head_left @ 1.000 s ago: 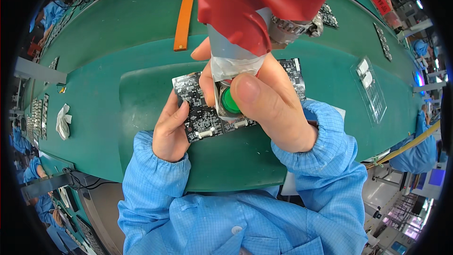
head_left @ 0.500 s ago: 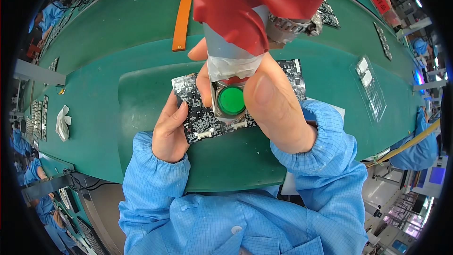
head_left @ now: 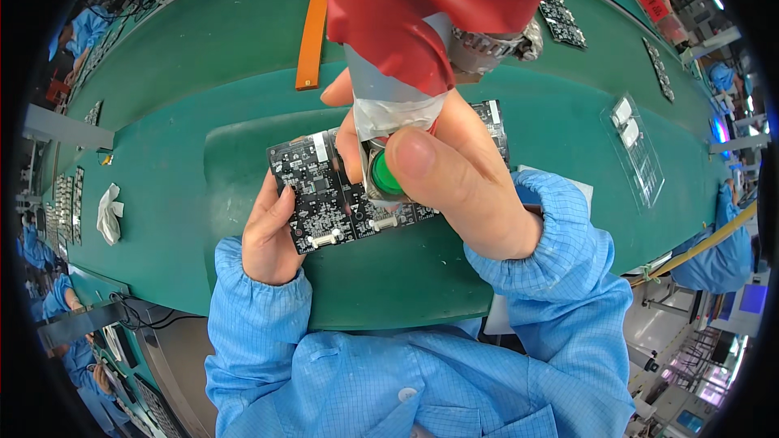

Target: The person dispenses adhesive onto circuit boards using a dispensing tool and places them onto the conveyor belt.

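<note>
My left hand (head_left: 273, 231) is closed on the left edge of a black printed circuit board panel (head_left: 312, 186), thumb on top. White connectors run along the board's near edge. Over its middle, my right hand (head_left: 475, 174) grips a grey handheld tool (head_left: 377, 81) wrapped in red and white tape. A round green push button (head_left: 385, 174) sits at the tool's near end, and my right thumb lies across its right part. The tool and hand hide the middle of the board; whether the tool touches it I cannot tell.
A green mat (head_left: 243, 138) covers the bench. An orange strip (head_left: 312, 32) lies beyond the board, a crumpled white cloth (head_left: 109, 212) at left, a clear plastic tray (head_left: 634, 150) at right. More circuit boards (head_left: 561, 20) lie at the back right. Other people in blue work at both sides.
My left hand has slid the board to the left and slightly nearer. My right thumb has moved left onto the green button, covering part of it. The tool has shifted slightly left.
</note>
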